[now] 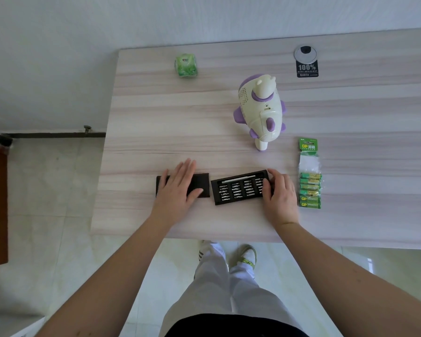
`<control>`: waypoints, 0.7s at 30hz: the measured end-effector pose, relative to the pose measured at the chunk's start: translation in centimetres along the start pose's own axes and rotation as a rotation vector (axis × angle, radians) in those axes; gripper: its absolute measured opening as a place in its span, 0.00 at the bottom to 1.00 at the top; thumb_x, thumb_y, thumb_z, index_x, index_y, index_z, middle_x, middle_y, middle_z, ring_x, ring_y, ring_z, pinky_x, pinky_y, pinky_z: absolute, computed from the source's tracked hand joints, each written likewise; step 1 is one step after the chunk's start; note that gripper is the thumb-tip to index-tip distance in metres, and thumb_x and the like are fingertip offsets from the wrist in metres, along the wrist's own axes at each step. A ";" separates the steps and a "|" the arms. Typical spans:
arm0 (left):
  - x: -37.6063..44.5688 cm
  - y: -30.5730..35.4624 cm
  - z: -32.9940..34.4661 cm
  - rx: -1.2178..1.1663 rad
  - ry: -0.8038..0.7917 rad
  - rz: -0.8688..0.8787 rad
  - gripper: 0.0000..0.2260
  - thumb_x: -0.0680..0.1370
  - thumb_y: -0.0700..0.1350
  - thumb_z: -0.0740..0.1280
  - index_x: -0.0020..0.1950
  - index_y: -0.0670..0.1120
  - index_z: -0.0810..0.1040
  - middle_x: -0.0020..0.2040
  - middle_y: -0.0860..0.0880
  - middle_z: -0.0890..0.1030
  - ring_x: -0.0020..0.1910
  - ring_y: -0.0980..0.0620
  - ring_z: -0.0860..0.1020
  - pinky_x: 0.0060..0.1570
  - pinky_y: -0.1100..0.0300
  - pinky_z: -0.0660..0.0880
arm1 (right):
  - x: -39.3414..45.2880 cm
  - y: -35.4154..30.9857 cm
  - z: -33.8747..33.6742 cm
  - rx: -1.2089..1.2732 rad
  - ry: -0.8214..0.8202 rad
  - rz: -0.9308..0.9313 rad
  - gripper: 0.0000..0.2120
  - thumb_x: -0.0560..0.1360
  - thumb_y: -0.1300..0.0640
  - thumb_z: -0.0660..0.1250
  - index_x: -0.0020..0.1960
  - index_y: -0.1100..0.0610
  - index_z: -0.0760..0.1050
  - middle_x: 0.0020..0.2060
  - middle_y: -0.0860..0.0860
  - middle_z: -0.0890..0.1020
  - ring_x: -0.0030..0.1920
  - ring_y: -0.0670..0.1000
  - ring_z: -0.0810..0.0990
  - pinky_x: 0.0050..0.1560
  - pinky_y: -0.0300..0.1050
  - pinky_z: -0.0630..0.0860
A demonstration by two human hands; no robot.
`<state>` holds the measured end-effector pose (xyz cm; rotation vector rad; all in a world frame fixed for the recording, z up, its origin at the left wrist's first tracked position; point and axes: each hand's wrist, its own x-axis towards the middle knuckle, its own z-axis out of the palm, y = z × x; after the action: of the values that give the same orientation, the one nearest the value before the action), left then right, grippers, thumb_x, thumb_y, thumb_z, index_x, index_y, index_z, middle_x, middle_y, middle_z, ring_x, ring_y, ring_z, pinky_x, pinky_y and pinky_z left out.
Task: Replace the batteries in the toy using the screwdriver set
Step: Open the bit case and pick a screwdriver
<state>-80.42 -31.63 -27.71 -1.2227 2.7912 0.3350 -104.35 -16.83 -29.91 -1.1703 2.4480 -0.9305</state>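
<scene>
Nearest the lens: your dark top, pale trousers (pixel 219 300) and shoes on the tiled floor (pixel 46 215), both bare forearms reaching up to the counter (pixel 156 113). Your left hand (pixel 178 184) lies flat, palm down, fingers (pixel 188 166) spread wide and straight, on the black cover (pixel 201 183) of the screwdriver set; it presses rather than grips. Just beside it to the right, apart by a narrow gap, sits the open bit tray (pixel 238 188), slightly skewed, rows of bits showing and a long silver driver handle (pixel 238 178) along its far edge. Your right hand (pixel 278 194) rests on the tray's right end, its fingers curled onto that end; whether they pinch a bit cannot be told. Right of that hand, near but apart: a green battery pack (pixel 310 190), cells stacked, top part of the wrapper torn open. Farther back, the white-and-purple toy (pixel 261 110) lies on its side, untouched. Far left corner, a green tissue pack (pixel 185 65). Far right, a cable grommet (pixel 305 53) with a black label (pixel 307 69) below it.
</scene>
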 end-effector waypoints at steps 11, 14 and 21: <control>-3.4 -3.2 0.3 -0.069 0.017 0.143 0.21 0.81 0.48 0.53 0.73 0.50 0.69 0.74 0.47 0.67 0.73 0.48 0.65 0.69 0.48 0.64 | 0.0 -0.2 -0.4 0.040 -0.020 0.008 0.20 0.78 0.51 0.53 0.61 0.60 0.74 0.49 0.56 0.78 0.52 0.58 0.75 0.55 0.42 0.66; -3.2 -2.7 -0.4 0.000 -0.017 0.104 0.20 0.81 0.49 0.54 0.72 0.52 0.70 0.72 0.47 0.70 0.69 0.48 0.69 0.65 0.50 0.67 | 0.0 -0.3 -0.8 0.059 -0.055 0.019 0.18 0.79 0.53 0.56 0.63 0.60 0.73 0.51 0.56 0.77 0.54 0.57 0.75 0.58 0.44 0.67; -3.1 -2.5 -1.4 0.081 -0.102 0.062 0.22 0.79 0.52 0.53 0.73 0.55 0.66 0.72 0.50 0.68 0.69 0.48 0.67 0.64 0.43 0.66 | -0.9 -2.3 -1.8 0.073 -0.091 0.177 0.17 0.79 0.60 0.60 0.68 0.55 0.69 0.58 0.52 0.74 0.59 0.53 0.74 0.59 0.51 0.73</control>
<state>-76.45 -31.36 -26.29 -1.0729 2.7314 0.2766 -103.29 -16.43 -27.03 -0.9336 2.3785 -0.8866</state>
